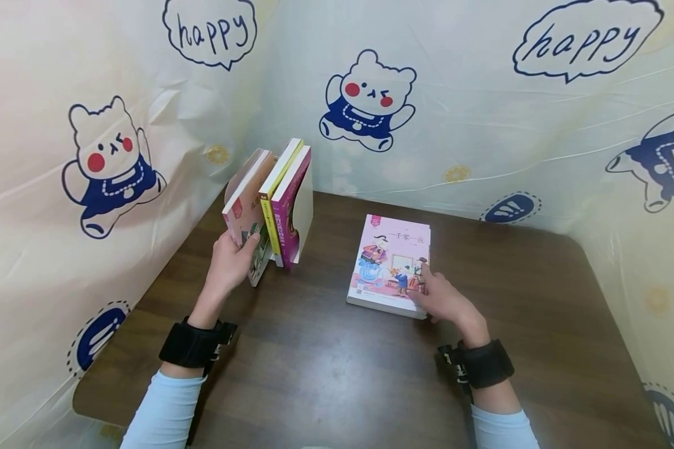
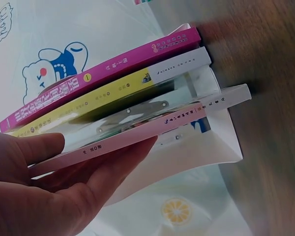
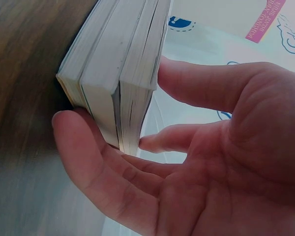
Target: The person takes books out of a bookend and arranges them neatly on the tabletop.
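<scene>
My left hand [image 1: 233,259] grips a thin pink book [image 2: 152,130], thumb on one cover and fingers on the other. This book stands tilted at the left of a white book stand [image 2: 211,147]. Beside it, a yellow-spined book [image 1: 271,224] and a magenta book [image 1: 285,224] stand upright in the stand. My right hand [image 1: 449,302] holds the right edge of a stack of books [image 1: 390,265] lying flat on the table, the top one with a pink illustrated cover. In the right wrist view, the thumb touches the cover and the fingers curl about the page edges [image 3: 113,64].
The dark brown wooden table [image 1: 326,374] has rounded corners. A pale curtain [image 1: 460,125] printed with cartoon bears hangs around its back and sides, close behind the book stand.
</scene>
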Action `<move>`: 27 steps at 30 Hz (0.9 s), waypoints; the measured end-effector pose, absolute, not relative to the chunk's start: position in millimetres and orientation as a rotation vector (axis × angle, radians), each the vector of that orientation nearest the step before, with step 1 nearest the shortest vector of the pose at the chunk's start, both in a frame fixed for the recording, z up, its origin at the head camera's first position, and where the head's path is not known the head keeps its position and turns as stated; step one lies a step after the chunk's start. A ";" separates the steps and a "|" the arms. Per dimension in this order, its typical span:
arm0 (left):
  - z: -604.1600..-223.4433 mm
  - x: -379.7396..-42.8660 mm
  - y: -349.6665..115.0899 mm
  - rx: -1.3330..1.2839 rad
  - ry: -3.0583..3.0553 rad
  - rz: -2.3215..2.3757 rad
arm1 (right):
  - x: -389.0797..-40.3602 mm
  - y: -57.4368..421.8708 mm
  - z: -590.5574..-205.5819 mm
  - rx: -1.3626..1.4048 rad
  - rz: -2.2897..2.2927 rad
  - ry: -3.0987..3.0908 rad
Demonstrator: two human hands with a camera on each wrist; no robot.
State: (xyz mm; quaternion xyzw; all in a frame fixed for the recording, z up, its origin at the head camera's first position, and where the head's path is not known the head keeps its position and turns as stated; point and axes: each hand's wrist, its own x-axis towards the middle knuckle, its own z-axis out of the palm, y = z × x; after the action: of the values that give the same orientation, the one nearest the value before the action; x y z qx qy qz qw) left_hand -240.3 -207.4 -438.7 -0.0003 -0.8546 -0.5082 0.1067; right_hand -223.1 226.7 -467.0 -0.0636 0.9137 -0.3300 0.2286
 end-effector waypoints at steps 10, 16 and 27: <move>-436.5 -229.0 -208.6 0.018 -2.522 -1.512 | -224.6 225.7 -465.7 -0.167 -0.894 2.511; -434.8 -222.1 -209.8 0.037 -2.519 -1.517 | -225.8 226.3 -466.1 -0.168 -0.890 2.516; -428.8 -205.0 -212.4 0.048 -2.530 -1.490 | -225.6 226.6 -467.3 -0.174 -0.889 2.516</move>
State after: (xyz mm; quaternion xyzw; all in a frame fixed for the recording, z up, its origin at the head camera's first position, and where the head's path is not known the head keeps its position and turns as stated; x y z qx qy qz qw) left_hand -205.0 -212.4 -428.8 0.0162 -0.8570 -0.5047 0.1024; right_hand -225.6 226.6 -467.3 -0.0633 0.9153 -0.3234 0.2316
